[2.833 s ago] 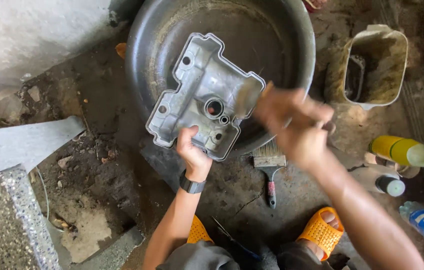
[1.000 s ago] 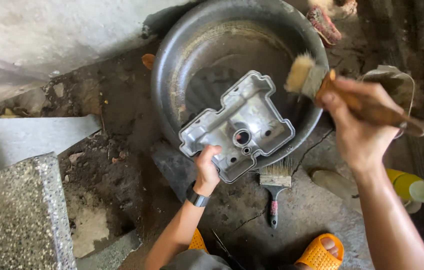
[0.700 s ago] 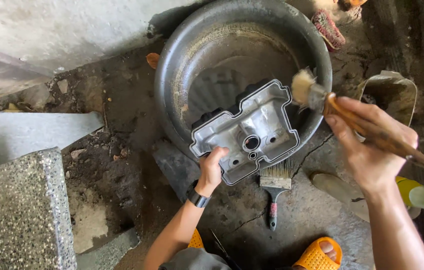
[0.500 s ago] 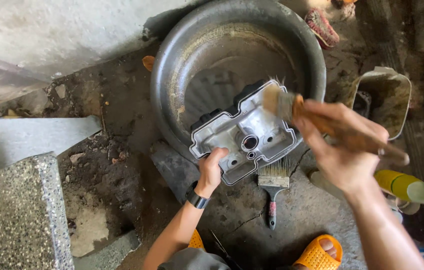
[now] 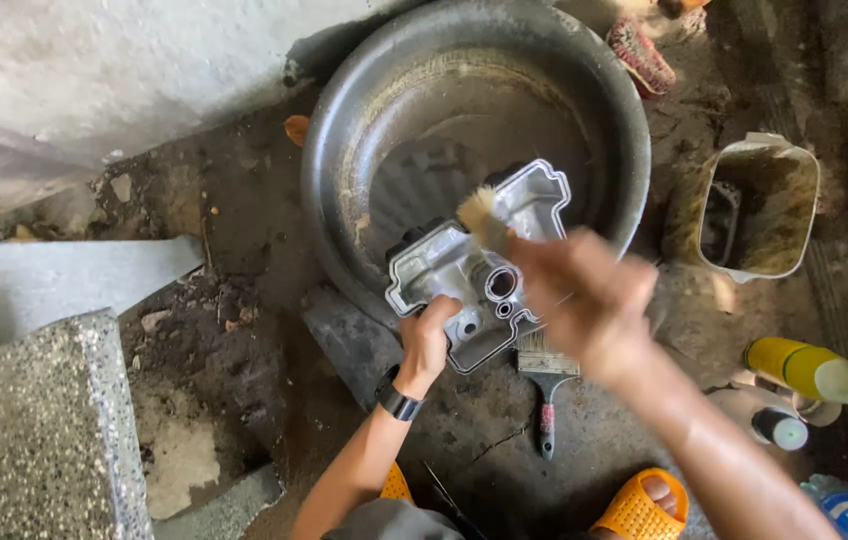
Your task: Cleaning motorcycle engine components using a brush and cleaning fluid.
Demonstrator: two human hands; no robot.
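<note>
A grey cast metal engine cover (image 5: 449, 265) leans over the near rim of a large dark metal basin (image 5: 344, 150). My left hand (image 5: 426, 338) grips the cover's near edge; a dark watch is on that wrist. My right hand (image 5: 584, 300), blurred, holds a paintbrush whose pale bristles (image 5: 476, 212) rest on the middle of the cover. The brush handle is hidden in my fist.
A second flat paintbrush (image 5: 545, 385) lies on the ground below the cover. A cut-open dirty plastic jug (image 5: 756, 205) stands at right. A yellow bottle with green cap (image 5: 824, 372), a small capped bottle (image 5: 778, 428) and orange sandals (image 5: 639, 505) sit near me. Stone slabs (image 5: 39, 420) lie left.
My right hand brought the brush from the basin's right rim leftward and down onto the cover. The left hand kept its hold on the cover, which now leans further into the basin.
</note>
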